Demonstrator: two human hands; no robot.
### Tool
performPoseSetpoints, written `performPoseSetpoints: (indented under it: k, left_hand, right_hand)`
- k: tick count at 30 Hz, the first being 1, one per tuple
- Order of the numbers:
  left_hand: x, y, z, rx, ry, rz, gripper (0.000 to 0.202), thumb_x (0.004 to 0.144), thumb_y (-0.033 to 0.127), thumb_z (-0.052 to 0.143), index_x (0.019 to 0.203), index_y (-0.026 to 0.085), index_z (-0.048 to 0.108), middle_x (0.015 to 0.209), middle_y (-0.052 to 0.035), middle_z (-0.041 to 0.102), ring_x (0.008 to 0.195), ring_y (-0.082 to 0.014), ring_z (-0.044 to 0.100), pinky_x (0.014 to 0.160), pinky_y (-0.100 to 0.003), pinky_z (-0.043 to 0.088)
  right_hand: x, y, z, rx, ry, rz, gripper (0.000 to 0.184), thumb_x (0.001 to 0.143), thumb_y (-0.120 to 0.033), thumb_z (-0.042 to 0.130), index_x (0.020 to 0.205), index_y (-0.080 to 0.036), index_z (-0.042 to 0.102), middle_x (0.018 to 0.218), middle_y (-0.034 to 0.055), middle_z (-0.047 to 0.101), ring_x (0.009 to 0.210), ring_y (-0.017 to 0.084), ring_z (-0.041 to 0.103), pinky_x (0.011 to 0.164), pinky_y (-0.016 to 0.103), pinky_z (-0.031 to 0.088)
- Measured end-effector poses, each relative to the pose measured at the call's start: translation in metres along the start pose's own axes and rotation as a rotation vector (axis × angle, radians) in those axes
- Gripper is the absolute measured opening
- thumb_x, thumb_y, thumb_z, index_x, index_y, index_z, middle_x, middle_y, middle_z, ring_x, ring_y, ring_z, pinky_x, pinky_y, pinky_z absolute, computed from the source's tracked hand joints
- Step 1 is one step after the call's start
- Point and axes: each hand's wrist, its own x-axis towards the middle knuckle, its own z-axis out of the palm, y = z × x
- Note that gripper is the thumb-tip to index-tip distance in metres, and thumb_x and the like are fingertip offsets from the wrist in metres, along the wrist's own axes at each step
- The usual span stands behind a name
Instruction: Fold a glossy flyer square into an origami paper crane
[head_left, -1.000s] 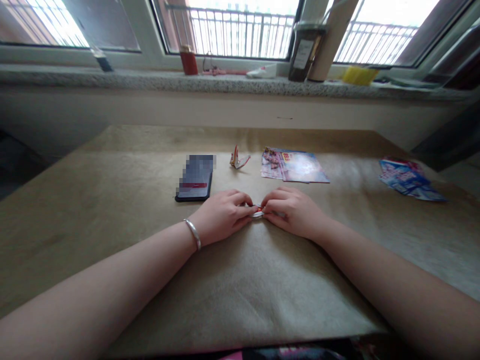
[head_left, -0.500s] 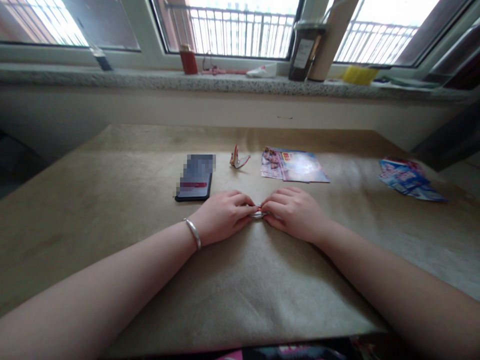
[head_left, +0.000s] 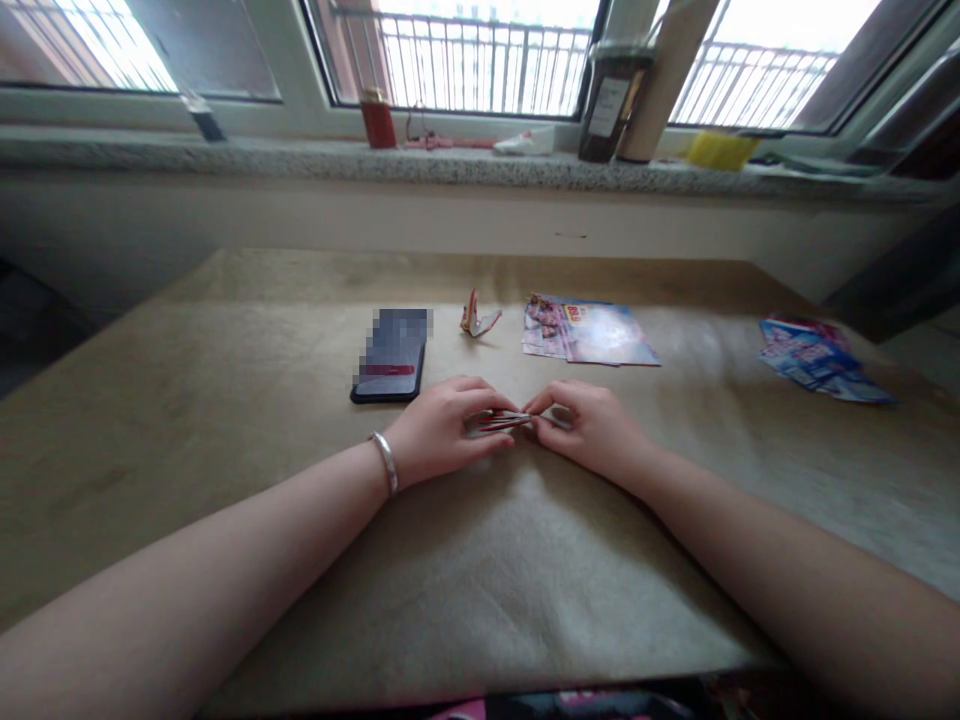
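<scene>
A small folded piece of red-and-white paper [head_left: 504,421] is pinched between both hands at the middle of the table. My left hand [head_left: 442,428], with a silver bangle on the wrist, has curled fingers closed on the paper's left end. Thumb and forefinger of my right hand [head_left: 592,428] pinch its right end. Both hands rest low on the tan felt cover [head_left: 480,590].
A dark phone [head_left: 391,356] lies just beyond my left hand. A small folded paper figure [head_left: 475,319] stands behind it, beside a stack of printed sheets [head_left: 589,335]. More blue sheets [head_left: 817,358] lie at the far right. Bottles and a jar stand on the window sill [head_left: 450,165].
The hands have drawn slightly apart, so more of the folded paper shows between them. My right fingers have shifted from a flat press into a pinch.
</scene>
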Motion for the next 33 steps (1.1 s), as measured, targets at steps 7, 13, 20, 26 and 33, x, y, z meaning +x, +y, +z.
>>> performPoseSetpoints:
  k: [7, 13, 20, 26, 33]
  left_hand:
    - [0.001, 0.006, 0.002, -0.099, 0.134, -0.065, 0.017, 0.08, 0.033, 0.063, 0.084, 0.017, 0.068, 0.078, -0.0027, 0.062, 0.074, -0.0128, 0.057, 0.067, -0.024, 0.045]
    - [0.001, 0.009, -0.001, -0.224, 0.177, -0.074, 0.016, 0.083, 0.026, 0.058, 0.078, 0.016, 0.069, 0.075, -0.0025, 0.06, 0.071, -0.0113, 0.057, 0.068, -0.023, 0.046]
    - [0.001, 0.015, 0.0, -0.263, 0.177, -0.101, 0.019, 0.082, 0.028, 0.057, 0.071, 0.014, 0.065, 0.073, -0.0014, 0.056, 0.066, -0.0094, 0.053, 0.059, -0.02, 0.045]
    - [0.001, 0.017, -0.001, -0.301, 0.162, -0.157, 0.018, 0.081, 0.03, 0.059, 0.074, 0.014, 0.065, 0.073, -0.0012, 0.055, 0.069, -0.0107, 0.053, 0.059, -0.019, 0.045]
    - [0.002, 0.02, -0.002, -0.316, 0.15, -0.165, 0.016, 0.082, 0.024, 0.056, 0.072, 0.013, 0.064, 0.071, -0.0007, 0.054, 0.068, -0.0101, 0.053, 0.06, -0.019, 0.045]
  right_hand:
    - [-0.001, -0.01, 0.0, 0.256, -0.04, 0.138, 0.01, 0.073, -0.02, 0.056, 0.077, -0.017, 0.065, 0.072, 0.0016, 0.068, 0.064, 0.012, 0.058, 0.059, 0.022, 0.042]
    - [-0.004, -0.01, 0.002, 0.26, -0.093, 0.084, 0.009, 0.075, -0.021, 0.055, 0.08, -0.017, 0.062, 0.067, -0.0008, 0.063, 0.055, 0.009, 0.052, 0.053, 0.021, 0.039]
    - [-0.002, -0.014, 0.002, 0.238, -0.098, 0.012, 0.01, 0.077, -0.026, 0.059, 0.081, -0.018, 0.063, 0.07, -0.0004, 0.06, 0.061, 0.01, 0.051, 0.055, 0.021, 0.038]
    - [-0.001, -0.017, 0.007, 0.29, -0.113, 0.081, 0.008, 0.077, -0.025, 0.059, 0.075, -0.017, 0.061, 0.06, -0.0037, 0.052, 0.054, 0.008, 0.045, 0.05, 0.019, 0.033]
    - [-0.001, -0.02, 0.008, 0.256, -0.125, 0.069, 0.008, 0.075, -0.022, 0.06, 0.069, -0.017, 0.058, 0.06, -0.0039, 0.049, 0.054, 0.008, 0.043, 0.05, 0.019, 0.032]
